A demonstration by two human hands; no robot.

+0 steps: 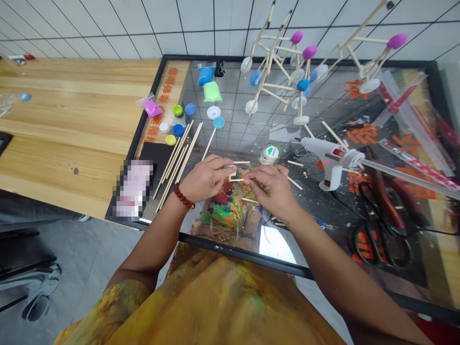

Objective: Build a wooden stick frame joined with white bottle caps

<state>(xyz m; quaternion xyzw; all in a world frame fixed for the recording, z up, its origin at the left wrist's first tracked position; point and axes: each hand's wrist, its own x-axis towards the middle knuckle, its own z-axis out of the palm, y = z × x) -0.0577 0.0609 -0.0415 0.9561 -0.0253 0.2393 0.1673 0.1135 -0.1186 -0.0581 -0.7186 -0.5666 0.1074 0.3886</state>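
My left hand, with a beaded bracelet on its wrist, is closed at the left end of a short wooden stick. A small white patch shows by its fingertips; what it is I cannot tell. At the stick's right end, the thumb and fingers of my right hand pinch together. Another short stick lies just beyond the fingers, and one more cut stick is below them. A small round container with a white and green lid stands behind my right hand.
Long wooden sticks lie left of my hands, near bottle caps and clay packets. A white glue gun, scissors and red-handled pliers are on the right. Stick models with coloured discs stand at the back.
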